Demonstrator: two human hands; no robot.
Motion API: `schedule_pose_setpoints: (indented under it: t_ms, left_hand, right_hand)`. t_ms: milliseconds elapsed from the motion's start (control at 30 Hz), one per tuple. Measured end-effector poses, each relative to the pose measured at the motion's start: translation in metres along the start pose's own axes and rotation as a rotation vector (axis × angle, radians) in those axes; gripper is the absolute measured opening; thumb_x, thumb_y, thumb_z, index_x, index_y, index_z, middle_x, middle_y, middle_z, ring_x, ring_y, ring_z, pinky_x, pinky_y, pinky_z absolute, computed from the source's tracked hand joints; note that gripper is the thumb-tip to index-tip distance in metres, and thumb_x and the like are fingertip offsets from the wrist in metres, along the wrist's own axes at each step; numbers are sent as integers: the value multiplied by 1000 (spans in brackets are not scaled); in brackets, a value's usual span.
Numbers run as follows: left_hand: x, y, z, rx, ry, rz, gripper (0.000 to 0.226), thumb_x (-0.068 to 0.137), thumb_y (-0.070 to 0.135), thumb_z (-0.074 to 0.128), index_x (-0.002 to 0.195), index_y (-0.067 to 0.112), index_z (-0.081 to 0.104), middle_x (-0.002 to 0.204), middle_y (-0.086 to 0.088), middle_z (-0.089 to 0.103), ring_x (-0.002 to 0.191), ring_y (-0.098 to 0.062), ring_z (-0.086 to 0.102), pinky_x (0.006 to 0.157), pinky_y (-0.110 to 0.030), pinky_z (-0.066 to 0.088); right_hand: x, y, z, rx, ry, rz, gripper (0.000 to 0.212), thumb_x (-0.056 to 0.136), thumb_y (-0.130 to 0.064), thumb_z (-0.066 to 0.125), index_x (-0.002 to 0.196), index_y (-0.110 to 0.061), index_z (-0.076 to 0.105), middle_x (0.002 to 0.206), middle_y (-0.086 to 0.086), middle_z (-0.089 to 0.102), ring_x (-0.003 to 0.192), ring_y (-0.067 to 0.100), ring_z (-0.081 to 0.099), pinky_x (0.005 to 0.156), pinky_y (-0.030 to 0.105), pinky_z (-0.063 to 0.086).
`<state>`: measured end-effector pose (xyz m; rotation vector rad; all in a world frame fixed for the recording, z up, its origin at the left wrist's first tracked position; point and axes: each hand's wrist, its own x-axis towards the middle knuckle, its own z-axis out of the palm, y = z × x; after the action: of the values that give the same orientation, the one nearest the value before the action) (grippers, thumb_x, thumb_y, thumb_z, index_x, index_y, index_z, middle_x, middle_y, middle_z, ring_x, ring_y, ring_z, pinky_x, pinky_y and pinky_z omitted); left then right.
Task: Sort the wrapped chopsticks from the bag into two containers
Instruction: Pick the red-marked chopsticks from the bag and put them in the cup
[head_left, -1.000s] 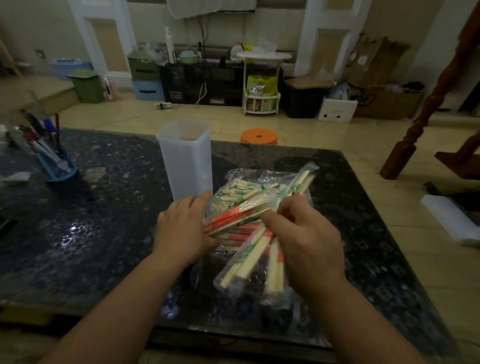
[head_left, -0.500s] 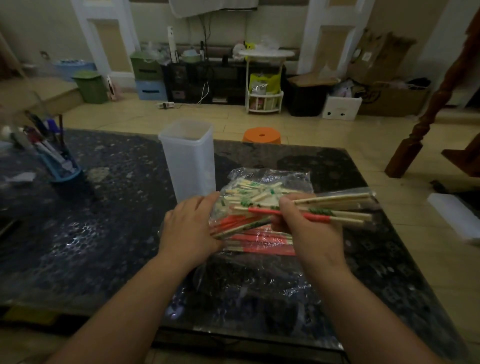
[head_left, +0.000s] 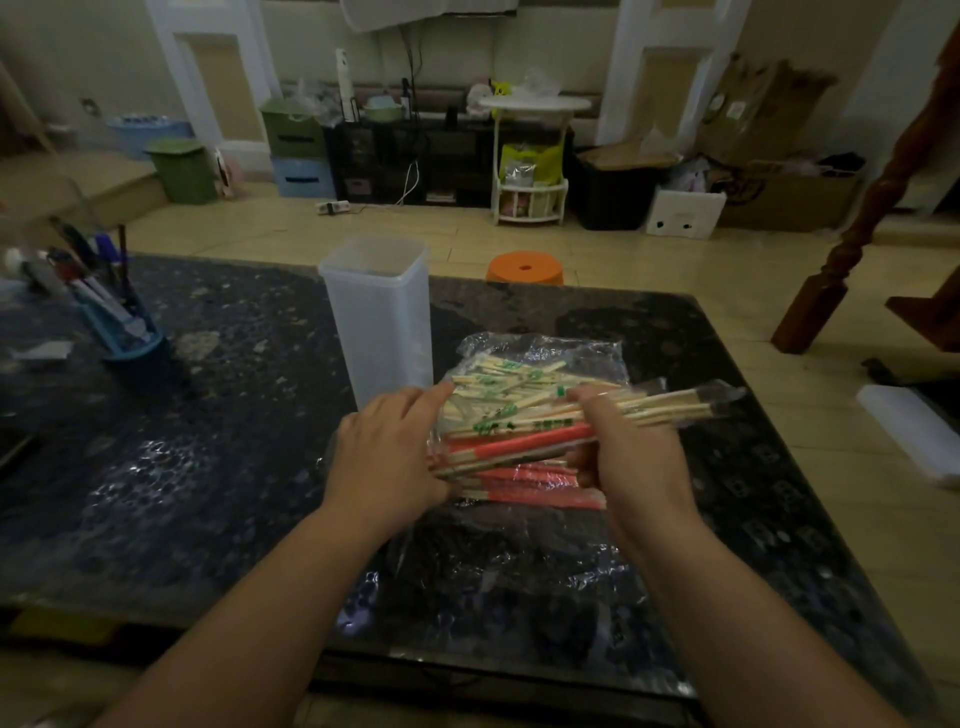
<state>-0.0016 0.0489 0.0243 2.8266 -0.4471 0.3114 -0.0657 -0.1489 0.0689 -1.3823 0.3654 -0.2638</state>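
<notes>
A clear plastic bag (head_left: 540, 353) of wrapped chopsticks lies on the dark speckled table (head_left: 208, 467), green-printed wrappers at the back, red ones at the front. My right hand (head_left: 631, 457) grips a bundle of wrapped chopsticks (head_left: 670, 408) that lies flat, its tips pointing right past the bag. My left hand (head_left: 387, 452) presses on the left ends of the chopsticks at the bag's left side. A tall translucent square container (head_left: 376, 317) stands upright just behind my left hand. I see only this one container.
A blue pen holder (head_left: 122, 332) with pens stands at the table's left. Past the far edge sits an orange stool (head_left: 524, 267). A wooden post (head_left: 852, 244) rises at the right, and a white object (head_left: 914, 431) lies on the floor beside the table.
My right hand swung its bundle from a near-upright tilt to lying flat, pointing right, then drew it lower over the bag. My left hand stayed at the bag's left side.
</notes>
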Motion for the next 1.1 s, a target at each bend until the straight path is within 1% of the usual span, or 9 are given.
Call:
schedule_pose_setpoints:
  t_ms: [133, 300, 467, 600, 700, 800, 867, 933, 1100]
  left_hand:
    - [-1, 1, 0, -18, -9, 6, 103, 71, 57, 78, 154, 37, 21, 148, 7, 39, 135, -18, 35, 111, -43, 28]
    - [0, -1, 0, -10, -3, -7, 104, 70, 58, 78, 153, 39, 20, 148, 8, 39, 134, -17, 35, 111, -42, 29]
    - [0, 1, 0, -10, -31, -4, 104, 72, 59, 76, 154, 38, 18, 150, 7, 36, 136, -17, 34, 114, -44, 27]
    - [-1, 0, 0, -22, -18, -6, 104, 71, 60, 77, 154, 38, 19, 149, 7, 38, 135, -18, 35, 111, -43, 28]
    - [0, -1, 0, -22, -10, -14, 103, 71, 61, 77, 154, 38, 19, 148, 8, 39, 135, -17, 36, 112, -44, 29]
    - [0, 0, 0, -19, -8, -11, 102, 72, 63, 76, 154, 39, 20, 147, 7, 40, 134, -18, 36, 112, -44, 29]
    - [0, 0, 1, -12, -13, -9, 102, 71, 63, 76, 153, 38, 21, 147, 7, 41, 134, -18, 37, 111, -44, 29]
    - [0, -1, 2, -3, -6, 0, 102, 70, 64, 76, 153, 38, 21, 146, 7, 42, 133, -19, 38, 110, -44, 30]
    - [1, -1, 3, -17, -11, 1, 104, 69, 62, 77, 153, 38, 22, 147, 7, 41, 134, -19, 37, 110, -44, 29]
  right_hand:
    - [-2, 4, 2, 62, -8, -35, 18, 86, -9, 73, 99, -14, 62, 78, 8, 71, 59, 14, 68, 50, 25, 52]
    - [6, 1, -1, 175, 48, 17, 21, 93, -26, 54, 81, -19, 69, 78, 5, 73, 50, 11, 57, 46, 26, 40]
    - [5, 10, 3, 44, 79, 5, 21, 87, -4, 67, 102, -19, 67, 91, 11, 73, 71, 15, 72, 54, 25, 52]
    - [4, 7, -2, 118, 57, -62, 35, 87, -11, 70, 114, -19, 51, 99, 10, 68, 74, 22, 71, 59, 32, 57]
    - [5, 3, -3, 120, 117, -71, 10, 97, -29, 54, 95, -27, 63, 87, 1, 68, 60, 8, 63, 52, 26, 46]
    - [10, 8, -2, -40, 175, -37, 26, 94, -31, 50, 78, -30, 71, 83, -1, 70, 71, 10, 66, 61, 33, 53]
    - [12, 15, -2, -181, 164, -75, 17, 90, -34, 55, 86, -31, 71, 96, -1, 71, 92, 18, 67, 80, 42, 56]
    - [13, 18, -3, -261, 195, -141, 8, 93, -32, 58, 99, -33, 64, 107, -7, 65, 97, 10, 62, 78, 30, 51]
    - [7, 15, -4, -404, 53, -232, 46, 102, -34, 44, 148, -40, 35, 145, -18, 38, 127, -4, 38, 100, 22, 33]
